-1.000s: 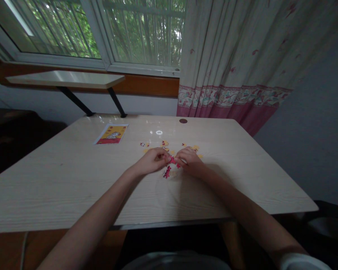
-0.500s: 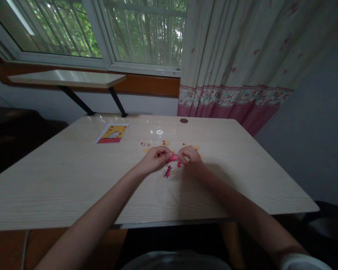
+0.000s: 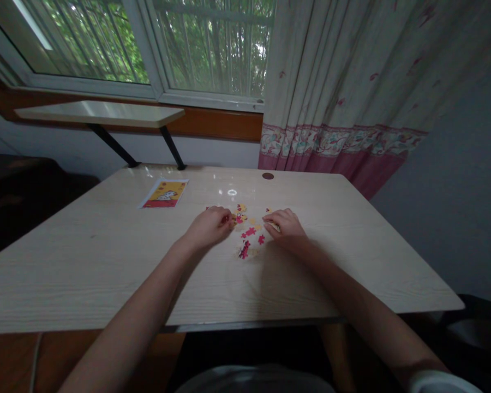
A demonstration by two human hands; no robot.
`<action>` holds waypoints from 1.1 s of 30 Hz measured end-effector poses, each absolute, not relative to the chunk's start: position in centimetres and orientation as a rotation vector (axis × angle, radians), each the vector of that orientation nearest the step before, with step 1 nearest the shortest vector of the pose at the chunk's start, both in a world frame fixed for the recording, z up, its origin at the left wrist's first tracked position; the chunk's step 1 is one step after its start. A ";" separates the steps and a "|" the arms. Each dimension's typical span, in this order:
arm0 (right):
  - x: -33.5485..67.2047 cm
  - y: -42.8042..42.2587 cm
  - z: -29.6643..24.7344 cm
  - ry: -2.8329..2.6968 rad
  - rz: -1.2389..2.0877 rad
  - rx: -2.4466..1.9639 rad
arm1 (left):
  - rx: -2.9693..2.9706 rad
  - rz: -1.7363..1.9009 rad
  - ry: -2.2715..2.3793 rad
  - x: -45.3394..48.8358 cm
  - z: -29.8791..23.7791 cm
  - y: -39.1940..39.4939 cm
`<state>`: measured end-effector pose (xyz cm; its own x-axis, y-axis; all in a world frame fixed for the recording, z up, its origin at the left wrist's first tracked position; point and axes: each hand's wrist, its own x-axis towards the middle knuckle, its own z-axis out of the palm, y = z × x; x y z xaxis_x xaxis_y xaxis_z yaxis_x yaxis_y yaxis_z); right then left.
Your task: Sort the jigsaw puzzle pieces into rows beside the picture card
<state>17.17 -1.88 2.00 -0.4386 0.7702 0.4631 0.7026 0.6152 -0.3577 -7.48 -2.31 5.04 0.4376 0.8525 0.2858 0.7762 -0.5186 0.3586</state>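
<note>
My left hand (image 3: 213, 225) is closed, thumb and fingertips together at the left edge of the loose jigsaw pieces, on a small puzzle piece (image 3: 226, 219) mostly hidden by the fingers. Red-and-yellow puzzle pieces (image 3: 240, 218) lie right beside those fingertips. My right hand (image 3: 287, 224) rests low over the table, its thumb and forefinger apart, with a yellowish piece (image 3: 276, 226) partly showing beneath. Between the hands lies a joined pink strip (image 3: 248, 232), with a single pink piece (image 3: 261, 239) to its right. Nearer me is a dark red-and-white piece cluster (image 3: 244, 249).
A yellow-and-red picture sheet (image 3: 165, 195) with a white animal lies at the table's back left. Behind it, a raised shelf (image 3: 102, 113) stands on black legs. A brown round disc (image 3: 267, 176) sits by the back edge, before the curtain (image 3: 311, 139).
My hands have come apart from over the pink pieces, the left moving left and the right slightly right. The pink strip now lies uncovered on the table.
</note>
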 end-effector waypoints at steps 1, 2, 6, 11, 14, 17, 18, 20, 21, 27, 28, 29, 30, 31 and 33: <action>17.3 -2.1 2.1 -2.314 0.174 -1.065 | 2.492 0.647 1.400 -7.5 5.1 -2.4; 17.3 -2.3 2.3 -2.394 0.211 -0.959 | 2.470 0.633 1.346 -7.4 5.1 -2.5; 16.7 -3.6 2.6 -2.598 0.312 -0.710 | 2.415 0.578 1.114 -6.5 4.8 -2.9; 16.3 -4.2 3.1 -2.613 0.273 -0.747 | 2.431 0.528 0.971 -5.6 4.7 -3.5; 16.6 -3.9 3.3 -2.626 0.220 -0.738 | 2.449 0.528 0.937 -5.3 4.9 -3.8; 16.7 -3.4 3.0 -2.617 0.161 -0.745 | 2.476 0.547 0.922 -4.8 4.8 -4.0; 16.7 -3.3 2.9 -2.597 0.147 -0.750 | 2.486 0.559 0.918 -4.7 4.7 -4.1; 16.6 -3.1 2.7 -2.539 0.124 -0.769 | 2.497 0.585 0.924 -4.5 4.4 -4.0; 16.5 -3.0 2.6 -2.510 0.118 -0.778 | 2.494 0.606 0.932 -4.5 4.3 -4.0; 16.1 -2.9 2.3 -2.329 0.246 -0.833 | 2.448 0.751 0.955 -4.4 4.3 -3.8; 15.9 -2.8 2.2 -2.302 0.285 -0.839 | 2.433 0.770 0.959 -4.3 4.4 -3.8; 15.8 -2.8 2.1 -2.277 0.322 -0.849 | 2.417 0.787 0.964 -4.3 4.4 -3.9; 15.7 -2.7 2.0 -2.249 0.354 -0.870 | 2.402 0.804 0.971 -4.2 4.5 -3.9; 15.6 -2.6 1.9 -2.220 0.387 -0.906 | 2.392 0.822 0.977 -4.2 4.5 -3.9; 15.4 -2.4 1.7 -2.156 0.455 -1.017 | 2.387 0.854 0.986 -4.1 4.5 -3.9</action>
<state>15.38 -2.44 1.73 -0.4472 0.7763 0.4443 0.5308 0.6301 -0.5668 -4.14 -3.92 4.51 0.5601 0.7368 0.3786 0.4796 -0.6611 0.5770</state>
